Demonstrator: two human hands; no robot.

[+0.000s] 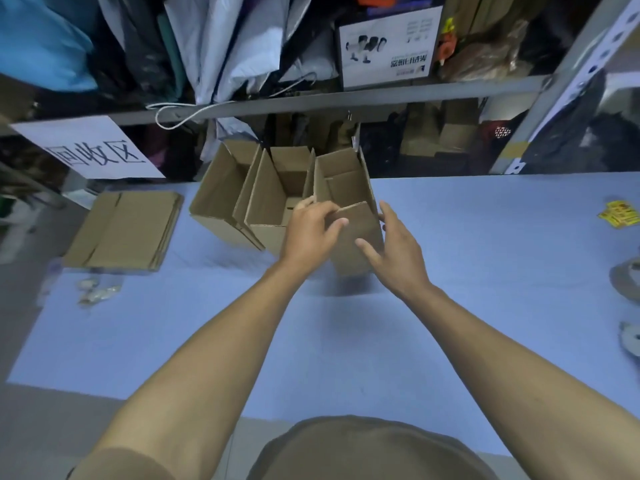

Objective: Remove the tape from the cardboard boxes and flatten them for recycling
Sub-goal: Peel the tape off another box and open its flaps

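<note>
**Both hands on the nearest open box, right-hand end of the row**

Three open cardboard boxes stand in a row at the far side of the blue tabletop (450, 271); the rightmost box (346, 202) is nearest the person and dead ahead of both arms; its long axis runs away from the person, open top up; left hand (308, 233) curls over the near flap (356, 216), fingers over the flap edge, thumb on the outer face; right hand (398, 251) is spread, fingers straight, against the box's right wall, thumb on the near face; hands sit either side of the box, roughly equally near; no tape visible on it from here; middle box (273, 199) and left box (221, 192) touch it in line, untouched; flattened stack (124, 230) lies far left, well apart, under a paper sign (90, 150); likely next: collapse this box sideways toward the stack.
</note>
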